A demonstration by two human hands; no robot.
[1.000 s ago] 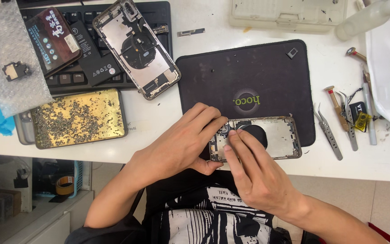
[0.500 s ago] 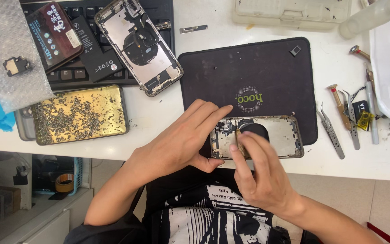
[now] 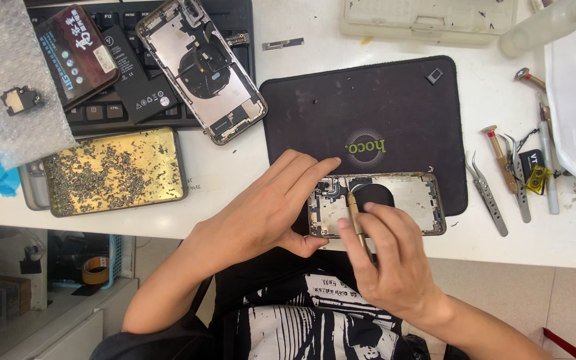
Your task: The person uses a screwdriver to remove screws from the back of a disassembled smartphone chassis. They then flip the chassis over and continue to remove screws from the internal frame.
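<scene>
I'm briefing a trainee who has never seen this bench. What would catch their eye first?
Near the front edge, the left hand steadies an opened phone housing lying half on a black mat, while the right hand holds a gold-handled screwdriver to it. To the left sits a gold tray of tiny screws. Behind it, a second opened phone housing lies on a keyboard.
</scene>
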